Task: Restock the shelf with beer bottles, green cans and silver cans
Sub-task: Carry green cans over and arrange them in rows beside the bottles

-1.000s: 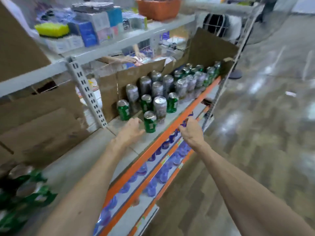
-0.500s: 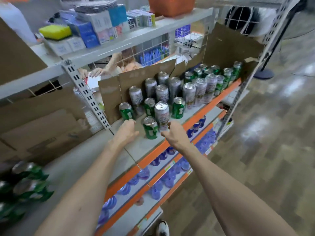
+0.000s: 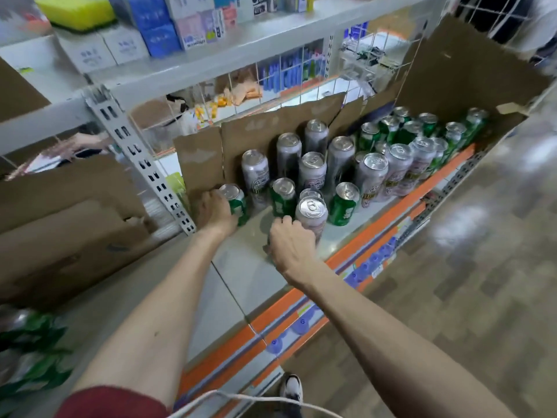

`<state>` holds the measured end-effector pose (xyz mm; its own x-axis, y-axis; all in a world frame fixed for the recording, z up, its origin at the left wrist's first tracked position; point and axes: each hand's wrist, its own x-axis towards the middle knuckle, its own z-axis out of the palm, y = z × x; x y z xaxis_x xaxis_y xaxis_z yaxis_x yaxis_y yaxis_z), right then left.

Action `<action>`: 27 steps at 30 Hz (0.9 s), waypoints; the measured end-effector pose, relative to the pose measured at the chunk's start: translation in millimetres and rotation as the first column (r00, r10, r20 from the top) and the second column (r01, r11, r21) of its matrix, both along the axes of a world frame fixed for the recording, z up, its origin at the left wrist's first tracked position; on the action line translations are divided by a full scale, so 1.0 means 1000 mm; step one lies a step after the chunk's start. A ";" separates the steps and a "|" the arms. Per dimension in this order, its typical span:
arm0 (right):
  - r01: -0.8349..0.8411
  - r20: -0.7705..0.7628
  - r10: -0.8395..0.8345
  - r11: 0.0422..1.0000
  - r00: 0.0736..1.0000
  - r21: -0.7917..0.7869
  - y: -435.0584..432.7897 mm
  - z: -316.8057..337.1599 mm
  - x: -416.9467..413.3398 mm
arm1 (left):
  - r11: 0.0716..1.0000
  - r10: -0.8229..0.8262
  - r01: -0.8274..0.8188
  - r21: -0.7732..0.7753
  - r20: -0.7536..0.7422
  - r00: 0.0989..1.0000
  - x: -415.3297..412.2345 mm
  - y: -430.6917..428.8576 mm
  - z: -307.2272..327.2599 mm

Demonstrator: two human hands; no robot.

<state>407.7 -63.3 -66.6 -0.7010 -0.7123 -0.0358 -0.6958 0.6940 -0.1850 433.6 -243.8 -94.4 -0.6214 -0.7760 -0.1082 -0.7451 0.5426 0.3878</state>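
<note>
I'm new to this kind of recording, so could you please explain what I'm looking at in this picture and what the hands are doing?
There is no machine: these are a person's two bare arms, filmed from one camera worn on the head, looking down. The shelf carries upright green cans and silver cans, with cardboard behind them. The left hand grips a green can at the row's left end. The right hand curls beside a front silver can; whether it holds anything is hidden.

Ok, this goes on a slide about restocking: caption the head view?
Left hand grips a green can beside the cardboard; right hand curls against a silver can on the shelf.
</note>
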 end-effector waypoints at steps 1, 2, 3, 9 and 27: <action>-0.002 -0.007 0.002 0.999 1.000 0.046 -0.002 -0.002 0.000 | 1.000 -0.007 0.007 0.003 -0.005 1.000 -0.002 -0.004 -0.001; -0.009 -0.019 0.011 0.996 1.000 0.087 -0.004 -0.003 -0.002 | 1.000 -0.009 0.010 0.010 -0.009 1.000 -0.003 -0.009 -0.004; -0.018 -0.032 0.023 0.992 0.999 0.123 -0.006 -0.004 -0.003 | 1.000 -0.010 0.010 0.016 -0.022 1.000 -0.005 -0.013 -0.007; -0.106 -0.030 0.119 0.953 0.992 0.284 -0.020 0.002 -0.016 | 0.992 0.046 -0.029 0.124 -0.133 0.990 -0.019 -0.016 -0.021; -0.197 0.060 0.198 0.980 0.978 -0.032 -0.030 0.058 -0.024 | 0.975 0.170 -0.123 0.185 -0.264 0.950 0.053 -0.008 0.040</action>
